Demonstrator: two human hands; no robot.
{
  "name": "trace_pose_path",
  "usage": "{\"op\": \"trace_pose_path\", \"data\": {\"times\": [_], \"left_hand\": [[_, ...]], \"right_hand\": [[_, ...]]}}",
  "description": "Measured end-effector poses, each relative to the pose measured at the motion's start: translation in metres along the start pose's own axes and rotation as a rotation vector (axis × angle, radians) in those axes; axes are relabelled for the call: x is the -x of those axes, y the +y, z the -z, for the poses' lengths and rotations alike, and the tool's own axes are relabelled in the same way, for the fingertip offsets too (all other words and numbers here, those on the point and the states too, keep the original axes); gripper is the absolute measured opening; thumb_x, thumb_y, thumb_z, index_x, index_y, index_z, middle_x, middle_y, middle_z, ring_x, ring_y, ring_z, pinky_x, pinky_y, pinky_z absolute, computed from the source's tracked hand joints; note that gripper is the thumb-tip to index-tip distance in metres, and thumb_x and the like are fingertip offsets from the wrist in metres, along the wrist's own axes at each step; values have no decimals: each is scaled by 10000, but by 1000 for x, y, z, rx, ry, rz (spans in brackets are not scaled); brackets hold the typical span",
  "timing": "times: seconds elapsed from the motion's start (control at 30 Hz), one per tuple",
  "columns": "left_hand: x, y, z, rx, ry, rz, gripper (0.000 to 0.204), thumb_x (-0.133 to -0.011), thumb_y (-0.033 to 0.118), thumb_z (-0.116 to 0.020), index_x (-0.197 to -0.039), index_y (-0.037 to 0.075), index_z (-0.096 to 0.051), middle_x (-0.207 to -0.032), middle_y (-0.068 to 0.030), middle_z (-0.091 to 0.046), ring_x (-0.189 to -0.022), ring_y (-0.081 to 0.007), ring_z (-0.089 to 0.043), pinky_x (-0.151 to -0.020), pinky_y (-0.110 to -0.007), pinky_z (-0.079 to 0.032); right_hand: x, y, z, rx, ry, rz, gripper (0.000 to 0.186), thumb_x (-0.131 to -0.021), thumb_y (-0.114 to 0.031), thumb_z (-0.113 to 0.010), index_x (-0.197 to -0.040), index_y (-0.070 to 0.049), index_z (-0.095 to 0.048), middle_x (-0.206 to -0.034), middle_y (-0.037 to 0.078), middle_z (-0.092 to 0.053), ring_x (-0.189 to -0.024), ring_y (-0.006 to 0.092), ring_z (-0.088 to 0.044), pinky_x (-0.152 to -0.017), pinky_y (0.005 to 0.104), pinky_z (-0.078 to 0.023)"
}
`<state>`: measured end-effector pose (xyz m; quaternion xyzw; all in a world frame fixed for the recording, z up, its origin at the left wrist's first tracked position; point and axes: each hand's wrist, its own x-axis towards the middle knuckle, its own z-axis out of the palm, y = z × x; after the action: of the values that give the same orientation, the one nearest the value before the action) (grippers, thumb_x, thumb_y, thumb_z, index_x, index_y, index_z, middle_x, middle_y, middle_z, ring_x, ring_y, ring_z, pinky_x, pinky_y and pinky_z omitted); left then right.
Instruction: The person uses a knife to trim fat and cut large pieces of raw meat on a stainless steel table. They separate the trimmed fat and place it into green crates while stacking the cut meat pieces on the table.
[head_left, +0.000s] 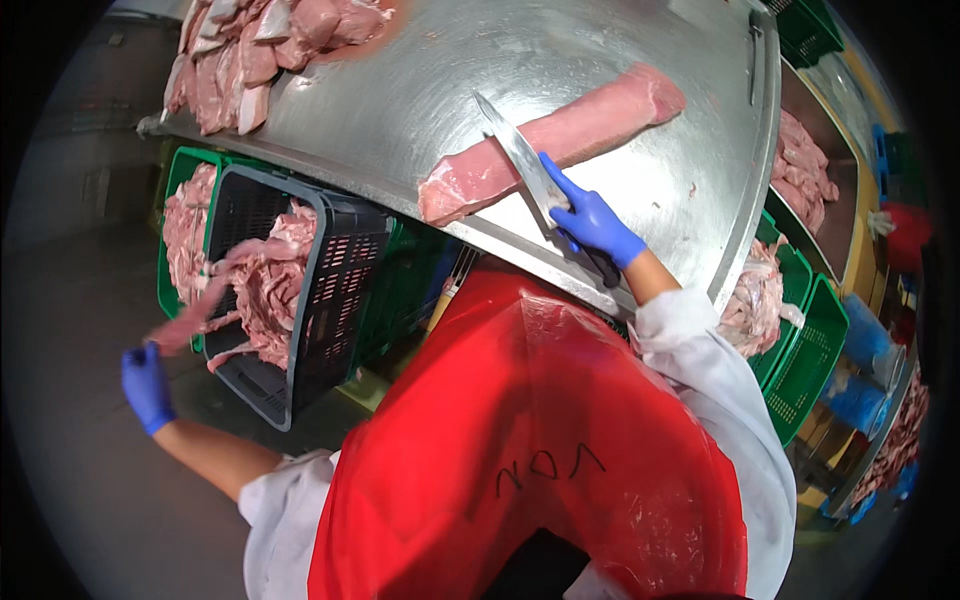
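My left hand (148, 388), in a blue glove, is stretched out to the far left and closed on the end of a long strip of meat trimming (200, 312). That strip trails up over the dark grey crate (322, 290), which holds more trimmings (272, 300). In my blue-gloved right hand (598, 224) is a knife (520, 152), gripped near where the blade meets its dark handle. The blade points away to the upper left and lies across a long pink meat loin (590, 118) on the steel table (420, 90).
A pile of cut meat (250, 60) lies at the table's far left. Green crates (795, 375) with trimmings stand at the right, near a metal bin of meat (800, 165). Another green crate (180, 165) sits behind the grey one. The table's raised edge (330, 165) runs before me.
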<state>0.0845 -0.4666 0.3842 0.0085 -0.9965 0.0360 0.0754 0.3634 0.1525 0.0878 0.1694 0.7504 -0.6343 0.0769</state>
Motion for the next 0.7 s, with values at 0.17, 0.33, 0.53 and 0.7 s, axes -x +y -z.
{"op": "trace_pose_path", "data": {"times": [0.17,0.33,0.53,0.7], "left_hand": [[107,296,-129,552,-182,-854,438,-813,302,-740,-1120,12,-625,-1024,-187,-645,-984,-343,-617,-899,-423,-504],[117,415,-269,215,-427,-823,451,-818,388,-722,-1022,5,-602,-959,-248,-647,-937,-431,-629,-829,-500,-517],[51,457,-312,367,-406,-777,286,-862,255,-615,-958,-14,-593,-984,-287,-647,-927,-454,-636,-822,-526,-510],[49,455,-341,631,-286,-756,224,-818,211,-637,-837,0,-565,-830,-275,-625,-810,-466,-625,-724,-517,-508]], "right_hand": [[-57,15,-11,110,155,45,777,-917,-78,-480,-1581,-308,-150,-726,175,-661,-607,279,-659,-621,402,-544],[-113,27,-17,425,323,226,724,-924,-131,-463,-1570,-291,-178,-827,293,-654,-772,471,-647,-736,539,-501],[-161,22,19,529,374,170,718,-930,-142,-472,-1569,-282,-177,-809,309,-645,-759,465,-652,-714,546,-503],[-196,-4,-18,528,306,369,750,-908,-154,-536,-1569,-253,-195,-877,297,-661,-778,469,-655,-732,531,-519]]}}
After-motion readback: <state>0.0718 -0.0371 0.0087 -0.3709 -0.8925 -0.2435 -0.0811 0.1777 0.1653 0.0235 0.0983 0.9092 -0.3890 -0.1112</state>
